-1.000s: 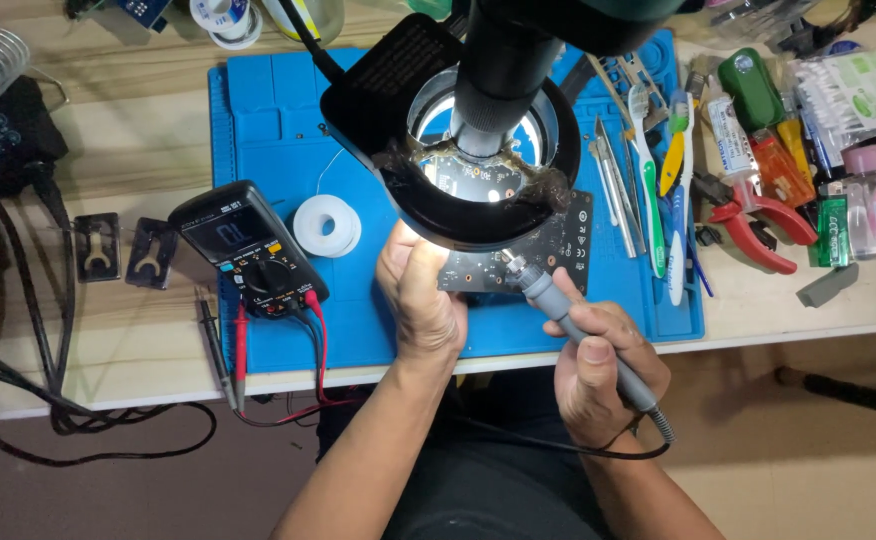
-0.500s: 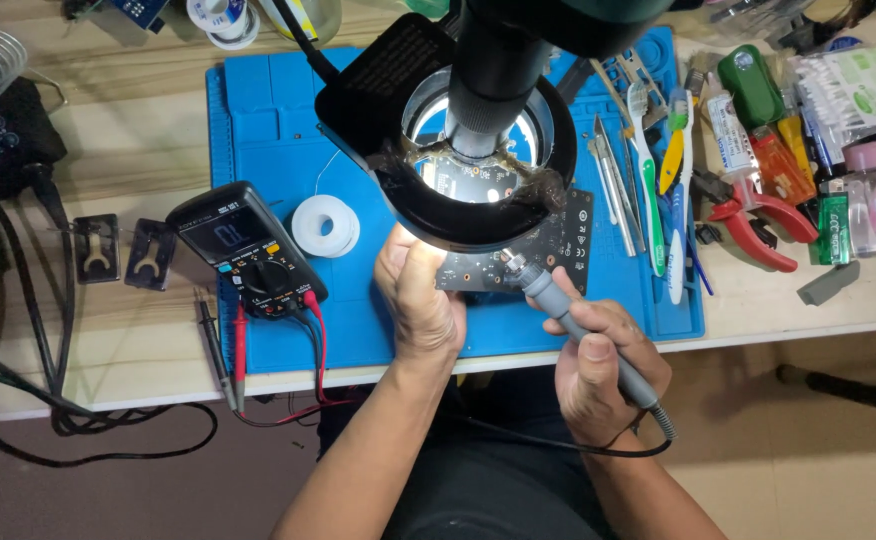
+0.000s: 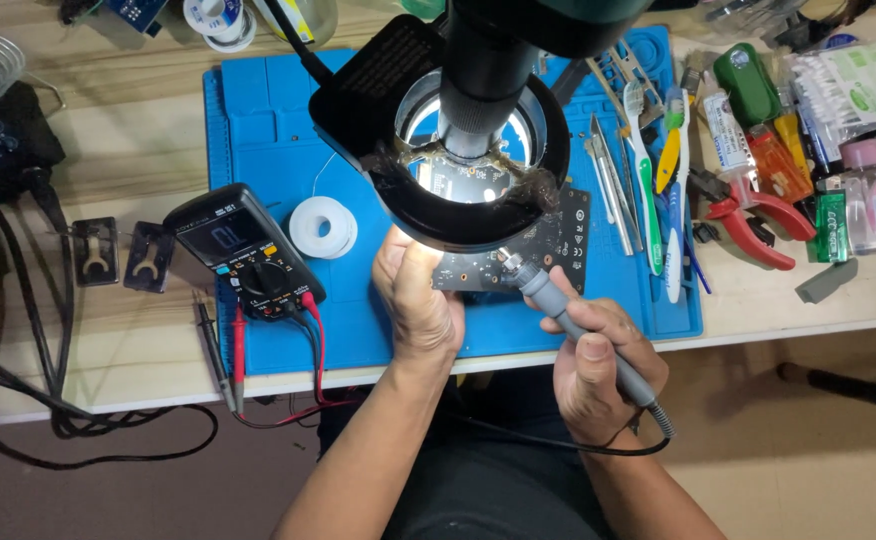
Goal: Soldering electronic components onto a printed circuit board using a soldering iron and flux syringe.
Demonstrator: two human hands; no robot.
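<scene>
Light wooden workbench point(image 3: 108, 150) over a brown floor point(image 3: 818, 470)

A blue silicone work mat point(image 3: 258, 130) is covering the bench's middle, running almost to its near edge; black cables point(image 3: 18, 400) are hanging off the near left corner toward the floor. Bright light is shining down from a ring lamp point(image 3: 458, 215) above the mat, leaving the floor dimmer.
</scene>
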